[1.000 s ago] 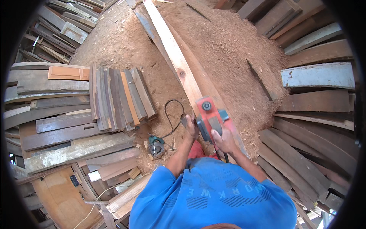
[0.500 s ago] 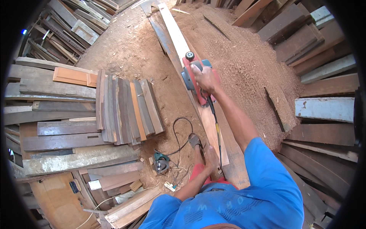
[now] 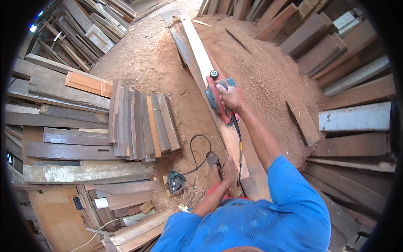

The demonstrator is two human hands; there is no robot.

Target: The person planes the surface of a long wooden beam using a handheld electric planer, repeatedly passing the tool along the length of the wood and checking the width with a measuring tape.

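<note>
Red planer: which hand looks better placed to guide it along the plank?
Probably the right hand: it grips the red planer partway along the plank. The left hand is low beside the plank's near end, apart from the planer.

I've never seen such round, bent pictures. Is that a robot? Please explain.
No robot: these are a person's two bare hands. A wide-angle camera worn on the head looks down, so straight edges look curved.

The right hand grips a red-and-grey electric planer with a black cord. The planer sits on a long, pale wooden board, which lies along a wider, darker wooden plank.

The left hand is beside the board's near end; whether it presses there is hard to tell.
</note>
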